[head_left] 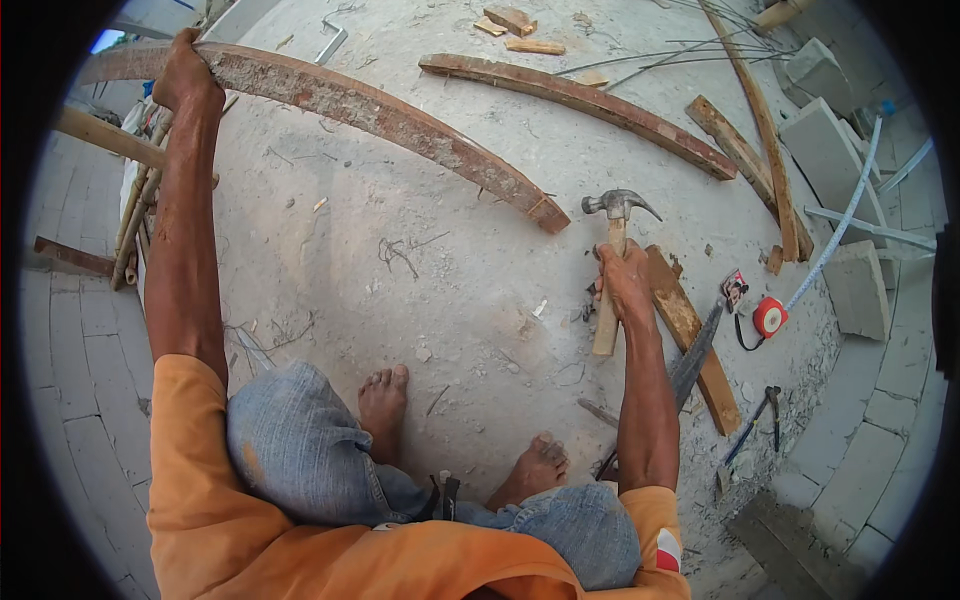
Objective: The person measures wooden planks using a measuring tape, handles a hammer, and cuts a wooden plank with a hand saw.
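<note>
Far to the left, my left hand [190, 75] is closed round a long reddish-brown timber plank [350, 105] crusted with cement. The plank runs from the far left toward the middle of the floor; its near end shows a few small nails or wires. My right hand [625, 283] grips the wooden handle of a claw hammer [618, 207]. The hammer's steel head points away from me, above the floor, beyond the plank's near end. Beside my right forearm lie a short board [710, 370] and what looks like a handsaw [695, 355], partly hidden by the arm.
A second plank [600, 105] lies farther off, near thin steel rods [680, 50] and more timber [765, 130]. At right are a red tape measure [770, 317] with its blade pulled out, pincers [772, 405] and grey blocks [858, 290]. Bamboo poles [135, 220] stand at left.
</note>
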`<state>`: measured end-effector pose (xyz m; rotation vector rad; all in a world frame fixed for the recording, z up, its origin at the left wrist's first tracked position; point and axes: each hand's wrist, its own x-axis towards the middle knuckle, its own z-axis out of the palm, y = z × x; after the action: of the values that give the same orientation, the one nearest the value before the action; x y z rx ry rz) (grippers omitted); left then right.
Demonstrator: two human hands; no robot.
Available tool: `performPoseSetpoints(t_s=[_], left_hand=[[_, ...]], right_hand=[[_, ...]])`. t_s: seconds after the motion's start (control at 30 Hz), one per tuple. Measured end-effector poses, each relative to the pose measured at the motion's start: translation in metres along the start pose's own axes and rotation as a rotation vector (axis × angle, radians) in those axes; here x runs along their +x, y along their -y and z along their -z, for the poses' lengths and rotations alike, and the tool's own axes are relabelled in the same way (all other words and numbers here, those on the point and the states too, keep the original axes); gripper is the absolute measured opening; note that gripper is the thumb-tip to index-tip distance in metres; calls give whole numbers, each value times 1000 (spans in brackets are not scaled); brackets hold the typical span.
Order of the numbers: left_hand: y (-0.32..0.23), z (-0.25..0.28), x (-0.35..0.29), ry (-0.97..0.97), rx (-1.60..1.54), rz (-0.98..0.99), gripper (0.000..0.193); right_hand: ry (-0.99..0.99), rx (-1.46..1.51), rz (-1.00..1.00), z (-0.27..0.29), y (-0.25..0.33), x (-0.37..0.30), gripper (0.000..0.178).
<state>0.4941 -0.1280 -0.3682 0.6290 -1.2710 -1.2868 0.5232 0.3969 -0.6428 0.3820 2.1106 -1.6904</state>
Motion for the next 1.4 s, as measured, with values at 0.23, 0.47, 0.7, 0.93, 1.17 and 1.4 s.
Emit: performPoseSetpoints(t_s=[0.23,0.47,0.7,0.93,1.17,1.4], left_hand=[[61,28,43,-207,77,212,68],[91,70,47,-230,174,262,104],[125,127,30,-338,228,481,81],[230,324,26,57,31,957,60],[254,372,-92,-47,92,1222,71],[163,333,-130,615,955,1182,66]], right_hand=[[-81,46,-77,61,-21,-44,18],[76,345,-392,79,-74,-86,19],[-1,-38,-380,73,-103,-103,25],[-341,-963,229,71,-113,-168,36],[-533,-1099,174,107,-188,-277,38],[-217,-1219,172,106,-228,-328,53]])
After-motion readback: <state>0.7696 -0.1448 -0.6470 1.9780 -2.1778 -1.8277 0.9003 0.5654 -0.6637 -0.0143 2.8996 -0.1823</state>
